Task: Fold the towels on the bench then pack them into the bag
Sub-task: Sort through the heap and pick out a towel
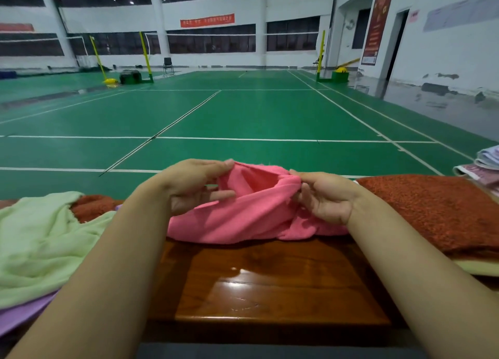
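Green badminton courts stretch behind the glossy wooden table (pixel 270 283), where the left hand (pixel 194 186) and right hand (pixel 326 196) each pinch an edge of a crumpled pink towel (pixel 243 218) resting at its far side.

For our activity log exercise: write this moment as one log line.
stage: folding | hands: left hand and right hand pinch pink towel | on: bench | bag: unseen

An indoor badminton hall: a green court floor (pixel 243 110) marked with white lines (pixel 205 138) stretches ahead. Nets (pixel 210 34) hang between yellow posts (pixel 321 51), and red banners (pixel 207 20) hang on high white walls (pixel 459 48) with dark windows.
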Tool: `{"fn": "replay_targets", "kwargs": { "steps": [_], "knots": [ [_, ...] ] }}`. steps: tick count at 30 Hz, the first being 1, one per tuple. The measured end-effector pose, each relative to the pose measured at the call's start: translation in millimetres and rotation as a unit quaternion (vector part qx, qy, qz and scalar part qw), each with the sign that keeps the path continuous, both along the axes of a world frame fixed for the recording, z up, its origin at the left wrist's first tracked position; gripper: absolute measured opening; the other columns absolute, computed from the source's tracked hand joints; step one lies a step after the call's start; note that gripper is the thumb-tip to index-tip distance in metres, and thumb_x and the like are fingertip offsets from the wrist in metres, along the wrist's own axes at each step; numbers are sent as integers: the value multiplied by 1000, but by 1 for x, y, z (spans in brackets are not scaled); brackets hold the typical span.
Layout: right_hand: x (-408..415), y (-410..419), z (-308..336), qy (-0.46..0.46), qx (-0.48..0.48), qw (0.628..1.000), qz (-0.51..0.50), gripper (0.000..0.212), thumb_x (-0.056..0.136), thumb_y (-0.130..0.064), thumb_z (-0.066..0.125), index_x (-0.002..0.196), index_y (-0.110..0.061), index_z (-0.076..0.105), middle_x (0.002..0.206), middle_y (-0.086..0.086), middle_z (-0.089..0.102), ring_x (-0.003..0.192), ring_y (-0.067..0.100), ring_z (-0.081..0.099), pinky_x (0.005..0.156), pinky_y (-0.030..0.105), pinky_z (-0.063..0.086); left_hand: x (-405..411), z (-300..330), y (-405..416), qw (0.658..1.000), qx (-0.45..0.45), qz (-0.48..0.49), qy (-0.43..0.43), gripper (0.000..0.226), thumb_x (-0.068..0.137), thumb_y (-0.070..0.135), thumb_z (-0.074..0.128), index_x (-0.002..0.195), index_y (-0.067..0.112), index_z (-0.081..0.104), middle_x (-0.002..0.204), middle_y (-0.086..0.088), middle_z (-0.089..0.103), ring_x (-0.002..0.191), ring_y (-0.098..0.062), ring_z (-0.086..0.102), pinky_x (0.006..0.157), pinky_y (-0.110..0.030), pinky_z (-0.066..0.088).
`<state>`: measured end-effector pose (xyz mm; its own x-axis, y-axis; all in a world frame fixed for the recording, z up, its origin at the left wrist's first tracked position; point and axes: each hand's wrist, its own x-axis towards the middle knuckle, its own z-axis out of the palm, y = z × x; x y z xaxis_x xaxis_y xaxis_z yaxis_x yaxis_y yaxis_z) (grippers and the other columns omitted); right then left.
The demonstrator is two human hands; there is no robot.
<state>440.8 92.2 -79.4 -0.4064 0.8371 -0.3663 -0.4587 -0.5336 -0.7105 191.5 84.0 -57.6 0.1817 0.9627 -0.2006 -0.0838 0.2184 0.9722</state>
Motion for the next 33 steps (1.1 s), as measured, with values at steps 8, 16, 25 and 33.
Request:
{"fn": "replay_targets", "kwargs": {
  "steps": [8,16,25,33],
  "knots": [
    [10,-16,24,-313,211,922,85,38,85,-51,66,86,-13,67,58,-1,60,37,2,38,34,12,18,1,9,9,984,145,96,36,16,101,26,59,95,15,67,95,-8,58,81,-14,57,83,-33,58],
    [16,-31,23,-296,228,907,196,25,87,-39,61,90,-19,76,58,-5,61,43,1,51,36,12,38,-7,-25,22,955,180,219,92,25,95,34,70,84,12,74,75,-15,69,70,-26,60,62,-37,49],
    [35,-20,30,-148,226,961,60,21,82,-31,71,92,-13,75,68,1,60,46,5,56,36,12,44,21,-32,20,906,238,334,101,29,97,38,66,73,21,70,68,9,64,67,-9,52,67,-29,43],
    [41,-12,65,-349,274,896,26,34,69,-42,80,90,-18,69,71,-2,65,58,5,58,48,20,52,-4,24,22,874,296,332,198,31,97,42,64,100,14,78,89,-1,72,82,-12,59,81,-32,47]
  ]
}}
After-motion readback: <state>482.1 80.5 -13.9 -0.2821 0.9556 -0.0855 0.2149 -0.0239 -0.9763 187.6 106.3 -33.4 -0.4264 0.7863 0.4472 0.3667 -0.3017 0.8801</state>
